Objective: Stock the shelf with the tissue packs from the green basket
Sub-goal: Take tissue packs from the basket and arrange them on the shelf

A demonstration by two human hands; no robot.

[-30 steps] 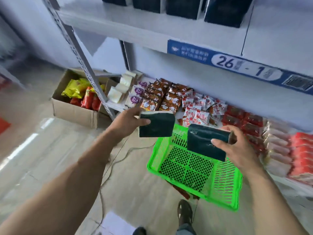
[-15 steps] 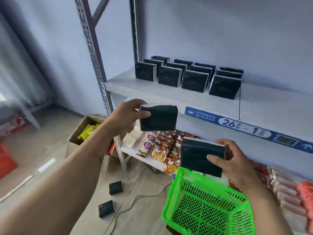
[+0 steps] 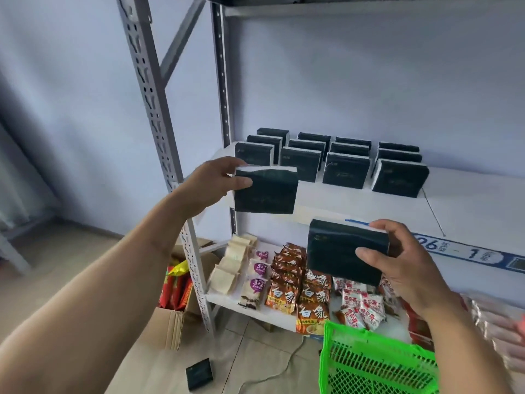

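Note:
My left hand (image 3: 211, 180) grips a dark green tissue pack (image 3: 265, 191) by its left end, held upright at the front left edge of the white shelf (image 3: 468, 200). My right hand (image 3: 406, 263) grips a second dark tissue pack (image 3: 341, 248) lower down, just below the shelf's front edge. Several matching packs (image 3: 345, 170) stand upright in rows on the shelf's left half. The green basket (image 3: 375, 362) sits on the floor at the lower right; only its near corner shows.
The lower shelf (image 3: 255, 308) holds snack and noodle packets (image 3: 298, 288). An open cardboard box (image 3: 170, 322) of red and yellow packets stands beside the grey shelf post (image 3: 159, 115). One dark pack (image 3: 199, 373) lies on the floor by a cable. The shelf's right half is bare.
Both hands have risen with their packs from over the basket toward the shelf. My view has tilted upward, so the stocked shelf now fills the middle and the basket has dropped to the corner.

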